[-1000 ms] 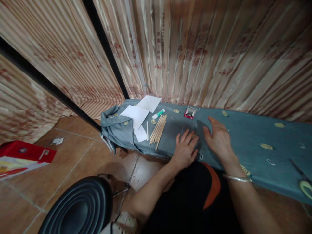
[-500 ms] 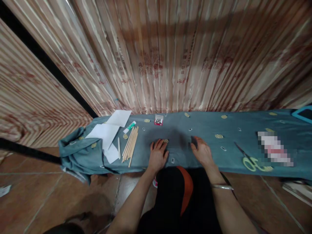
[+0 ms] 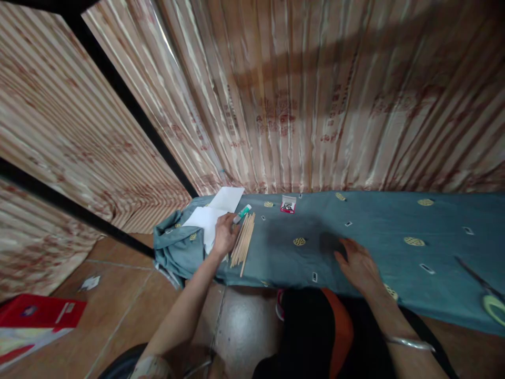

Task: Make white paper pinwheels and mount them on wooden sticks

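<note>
My left hand point(image 3: 225, 235) is over the white paper point(image 3: 195, 217), its fingers apart and its thumb near the sticks. Just beyond its fingertips lies a glue stick point(image 3: 242, 213) with a green label. A bundle of thin wooden sticks point(image 3: 243, 243) lies right beside this hand. The white pen is mostly hidden under the hand. My right hand point(image 3: 361, 265) hovers low over the blue-green patterned cloth point(image 3: 379, 221), fingers loosely spread with nothing in them. A small open red box point(image 3: 288, 205) of small metal pieces lies farther back, between the two hands.
Scissors point(image 3: 493, 305) with pale green handles lie at the far right, partly out of view. A striped curtain point(image 3: 276, 147) hangs behind the cloth-covered surface. Dark metal poles point(image 3: 134, 105) stand on the left. A red and white package point(image 3: 39, 321) rests on the floor.
My left hand has moved left from the bare cloth, past the wooden sticks, to the paper and glue stick. My right hand stays over the cloth. The view has turned left.
</note>
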Available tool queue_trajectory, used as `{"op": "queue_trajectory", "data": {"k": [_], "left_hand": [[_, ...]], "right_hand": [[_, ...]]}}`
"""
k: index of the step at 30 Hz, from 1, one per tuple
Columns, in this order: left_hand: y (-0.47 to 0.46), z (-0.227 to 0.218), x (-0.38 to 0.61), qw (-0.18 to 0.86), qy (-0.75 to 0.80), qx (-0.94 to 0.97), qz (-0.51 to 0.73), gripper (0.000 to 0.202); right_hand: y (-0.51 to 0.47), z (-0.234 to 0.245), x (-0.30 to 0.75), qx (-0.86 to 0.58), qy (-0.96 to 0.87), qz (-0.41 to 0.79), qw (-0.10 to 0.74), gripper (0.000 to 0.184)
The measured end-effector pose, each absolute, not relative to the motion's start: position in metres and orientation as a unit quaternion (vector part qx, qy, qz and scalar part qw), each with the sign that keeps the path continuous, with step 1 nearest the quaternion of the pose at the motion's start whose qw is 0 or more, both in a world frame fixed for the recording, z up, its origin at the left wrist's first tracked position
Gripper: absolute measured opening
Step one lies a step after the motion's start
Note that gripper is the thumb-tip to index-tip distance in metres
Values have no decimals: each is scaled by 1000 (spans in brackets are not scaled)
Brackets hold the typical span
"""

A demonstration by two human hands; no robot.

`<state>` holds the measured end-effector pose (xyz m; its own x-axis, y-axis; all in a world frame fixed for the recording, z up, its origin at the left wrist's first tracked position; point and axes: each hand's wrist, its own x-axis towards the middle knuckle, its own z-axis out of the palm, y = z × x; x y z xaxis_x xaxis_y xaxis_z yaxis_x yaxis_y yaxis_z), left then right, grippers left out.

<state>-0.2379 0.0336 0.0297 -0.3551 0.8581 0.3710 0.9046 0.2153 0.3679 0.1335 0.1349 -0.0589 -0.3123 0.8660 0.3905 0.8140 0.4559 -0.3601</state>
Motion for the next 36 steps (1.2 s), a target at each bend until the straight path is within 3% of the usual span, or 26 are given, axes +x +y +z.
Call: {"op": "queue_trajectory", "data": {"k": [6,13,18,22,26,29,36], "left_hand": [[24,29,-307,72,-863,-468,-178,55],[20,12,-320,49,-863,-465,-192,33],[16,24,-325,24,-852,-474,-220,17],[13,47,-320,34,-853,-462,-242,17],[13,72,-280,43,-812,-510,-280,22],[19,73,-220,43,-678,-651,-339,23],[45,7,-74,-55,-492,-809,-316,20]], "right_hand": [[135,-62,127,-520,-806,42,281,42],[135,-63,125,-533,-803,22,265,41],[136,-62,124,-531,-809,21,250,43],[136,-62,125,-526,-808,27,263,41],[133,-55,121,-530,-799,55,280,40],[130,-46,116,-525,-793,86,298,42],[122,-38,130,-531,-773,122,326,55]]}}
